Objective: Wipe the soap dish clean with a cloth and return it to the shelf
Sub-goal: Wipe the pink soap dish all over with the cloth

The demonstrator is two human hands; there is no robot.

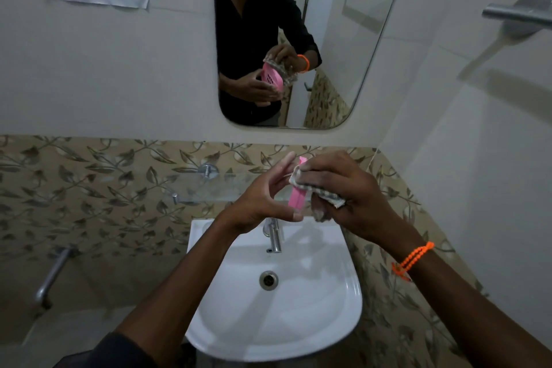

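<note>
Head view: above the sink [343,302] we hold the pink soap dish [296,198] edge-on, left hand [263,203] pinching its rim, right hand [343,188] closed on the cloth [316,188] against it; we judge it light, stiff, perhaps slippery: grip the edges

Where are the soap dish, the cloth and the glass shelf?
soap dish [296,199]: head view, on the pink side wall showing between the hands.
cloth [316,188]: head view, on the patterned fold under the right hand.
glass shelf [209,187]: head view, on the bare glass left of the hands.
</note>
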